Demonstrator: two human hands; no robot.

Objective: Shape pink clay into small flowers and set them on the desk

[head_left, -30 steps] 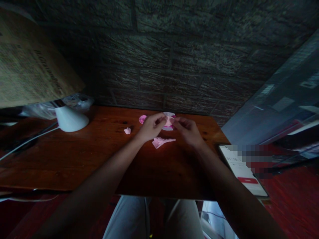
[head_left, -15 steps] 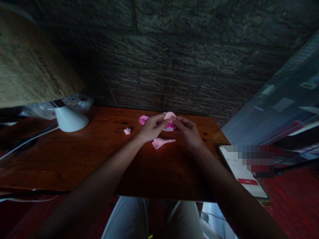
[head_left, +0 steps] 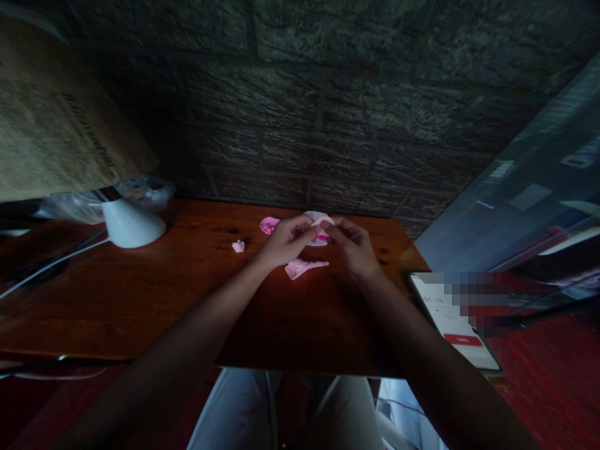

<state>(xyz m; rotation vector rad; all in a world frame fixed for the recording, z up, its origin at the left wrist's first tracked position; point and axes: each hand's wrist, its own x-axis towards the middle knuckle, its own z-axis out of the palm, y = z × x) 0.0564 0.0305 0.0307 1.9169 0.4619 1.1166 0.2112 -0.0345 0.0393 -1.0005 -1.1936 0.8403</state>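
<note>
Between my left hand (head_left: 293, 239) and my right hand (head_left: 350, 242) is a small pale pink piece (head_left: 322, 221), thin and curved, like a flap of paper or soft clay. The fingers of both hands pinch it from either side. Directly under and behind it lies a whitish round piece (head_left: 316, 215) with bright magenta on it, partly covered by my fingers. A crumpled pink strip (head_left: 300, 269) rests on the table just below my hands. Left of my left hand are a pink cup-like piece (head_left: 269, 225) and a small pale pink lump (head_left: 239, 246).
A lamp with a white base (head_left: 134, 225) and a brown printed shade (head_left: 60, 119) stands at the left, its white cord trailing off. At the right edge of the wooden table (head_left: 187, 300) lies a tablet (head_left: 457, 325). A brick wall (head_left: 304, 106) closes off the back.
The pale pink piece has tipped lower and flattened between my fingers, showing more of the whitish round piece behind it. Both hands stay in nearly the same place.
</note>
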